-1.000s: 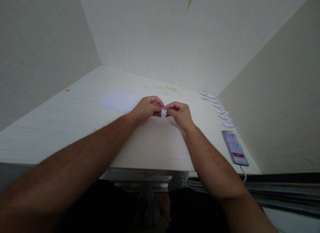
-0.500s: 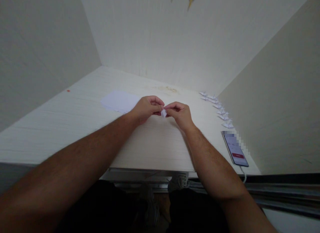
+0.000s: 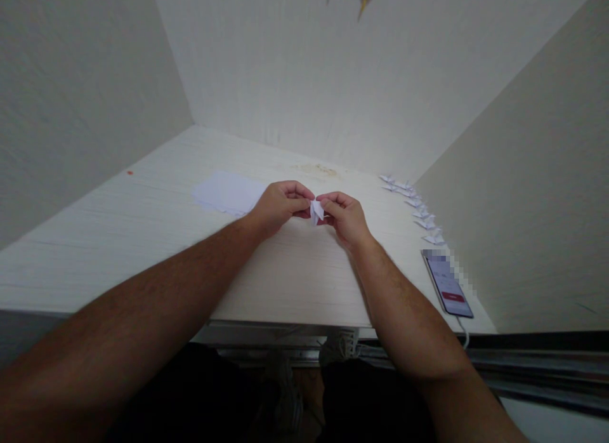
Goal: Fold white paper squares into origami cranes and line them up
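Observation:
A small piece of folded white paper (image 3: 316, 212) is pinched between my two hands above the middle of the table. My left hand (image 3: 285, 207) grips its left side with thumb and fingers closed. On the other side, the thumb and fingers of my right hand (image 3: 345, 216) close on its right part. Flaps of the paper show between the fingertips; the rest is hidden by them. Left of my left hand lie white paper sheets (image 3: 228, 190), partly covered by that hand.
Several folded paper cranes (image 3: 421, 212) stand in a line along the right wall. Nearer to me lies a phone (image 3: 447, 283) with a cable at its lower end. Walls enclose the white table (image 3: 285, 278) at the back and both sides. An orange speck (image 3: 130, 172) is at the left.
My right hand has shifted slightly right, and its thumb has moved on the folded paper. More of the paper's flaps now show between the hands. My left hand is nearly still.

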`<state>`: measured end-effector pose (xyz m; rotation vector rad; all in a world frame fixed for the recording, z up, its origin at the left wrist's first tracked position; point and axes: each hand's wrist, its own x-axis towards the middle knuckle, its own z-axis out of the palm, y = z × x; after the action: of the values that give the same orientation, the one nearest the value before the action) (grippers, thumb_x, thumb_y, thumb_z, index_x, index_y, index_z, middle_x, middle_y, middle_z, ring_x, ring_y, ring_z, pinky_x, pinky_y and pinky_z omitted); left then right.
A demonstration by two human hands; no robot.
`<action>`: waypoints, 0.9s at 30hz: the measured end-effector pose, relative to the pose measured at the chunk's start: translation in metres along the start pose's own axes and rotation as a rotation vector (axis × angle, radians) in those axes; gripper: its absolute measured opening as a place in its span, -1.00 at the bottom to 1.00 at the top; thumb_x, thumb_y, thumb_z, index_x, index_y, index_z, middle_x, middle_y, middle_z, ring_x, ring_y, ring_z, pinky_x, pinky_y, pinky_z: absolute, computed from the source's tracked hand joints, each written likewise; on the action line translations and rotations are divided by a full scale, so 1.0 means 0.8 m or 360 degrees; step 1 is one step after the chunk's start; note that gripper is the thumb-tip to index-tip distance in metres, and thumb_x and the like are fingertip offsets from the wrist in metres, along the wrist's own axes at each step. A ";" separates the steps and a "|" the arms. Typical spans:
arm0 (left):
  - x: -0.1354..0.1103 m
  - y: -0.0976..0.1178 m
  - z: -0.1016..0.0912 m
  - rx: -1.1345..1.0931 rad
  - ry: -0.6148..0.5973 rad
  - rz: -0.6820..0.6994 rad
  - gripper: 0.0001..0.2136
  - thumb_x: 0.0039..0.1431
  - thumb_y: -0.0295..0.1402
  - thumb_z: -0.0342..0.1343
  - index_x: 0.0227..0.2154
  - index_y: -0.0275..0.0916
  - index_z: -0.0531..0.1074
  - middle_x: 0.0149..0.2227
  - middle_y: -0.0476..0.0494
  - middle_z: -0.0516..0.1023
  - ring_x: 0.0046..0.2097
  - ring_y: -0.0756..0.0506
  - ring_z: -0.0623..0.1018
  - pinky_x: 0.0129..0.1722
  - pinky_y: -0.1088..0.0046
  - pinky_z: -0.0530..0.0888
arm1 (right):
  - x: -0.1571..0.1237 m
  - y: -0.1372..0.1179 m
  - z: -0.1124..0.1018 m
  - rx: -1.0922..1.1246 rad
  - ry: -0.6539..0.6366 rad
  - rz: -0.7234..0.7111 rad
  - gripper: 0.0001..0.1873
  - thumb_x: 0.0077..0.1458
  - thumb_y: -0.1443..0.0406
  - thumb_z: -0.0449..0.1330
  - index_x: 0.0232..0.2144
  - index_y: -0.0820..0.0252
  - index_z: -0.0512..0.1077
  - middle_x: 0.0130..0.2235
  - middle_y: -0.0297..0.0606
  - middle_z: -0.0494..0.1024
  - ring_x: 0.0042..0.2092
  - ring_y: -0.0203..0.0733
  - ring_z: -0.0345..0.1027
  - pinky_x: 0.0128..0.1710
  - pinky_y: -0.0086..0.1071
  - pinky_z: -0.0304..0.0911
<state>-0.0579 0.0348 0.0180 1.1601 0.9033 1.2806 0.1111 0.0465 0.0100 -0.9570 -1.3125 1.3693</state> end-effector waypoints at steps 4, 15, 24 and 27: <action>-0.001 0.001 0.001 -0.0006 -0.0009 -0.0003 -0.86 -0.12 -0.50 0.30 -0.44 -0.31 0.50 -0.49 -0.08 0.58 -0.46 0.00 0.56 -0.34 0.40 0.56 | -0.001 -0.001 0.001 0.0002 -0.0040 0.0025 -0.65 -0.15 0.07 0.42 -0.38 0.15 0.50 -0.42 -0.32 0.58 -0.43 -0.27 0.43 -0.44 -0.34 0.45; 0.002 -0.001 0.002 -0.0084 0.0071 0.0097 -0.83 -0.18 -0.51 0.32 -0.47 -0.31 0.47 -0.51 -0.04 0.56 -0.47 0.01 0.55 -0.36 0.41 0.56 | -0.001 0.001 0.002 0.0029 -0.0038 0.0009 -0.64 -0.22 0.07 0.45 -0.45 0.17 0.49 -0.48 -0.35 0.56 -0.47 -0.31 0.42 -0.48 -0.41 0.41; -0.001 0.001 0.010 0.0070 0.0222 0.0109 -0.87 -0.15 -0.52 0.30 -0.48 -0.31 0.48 -0.51 -0.04 0.56 -0.48 0.03 0.53 -0.40 0.47 0.55 | -0.002 0.002 0.006 -0.0505 0.0217 -0.0426 -0.88 -0.07 0.23 0.32 -0.44 0.13 0.49 -0.51 -0.42 0.52 -0.49 -0.34 0.36 -0.42 -0.38 0.35; 0.000 0.002 0.011 0.0154 0.0324 0.0150 -0.89 -0.14 -0.53 0.27 -0.48 -0.31 0.48 -0.54 -0.02 0.54 -0.51 0.04 0.51 -0.45 0.51 0.52 | -0.006 0.001 0.009 -0.0684 0.0230 -0.0457 -0.79 -0.06 0.17 0.35 -0.36 0.14 0.56 -0.41 -0.33 0.61 -0.39 -0.28 0.44 -0.31 -0.32 0.40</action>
<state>-0.0496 0.0332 0.0212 1.1738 1.0803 1.4644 0.1048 0.0405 0.0100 -1.0771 -1.5953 0.7992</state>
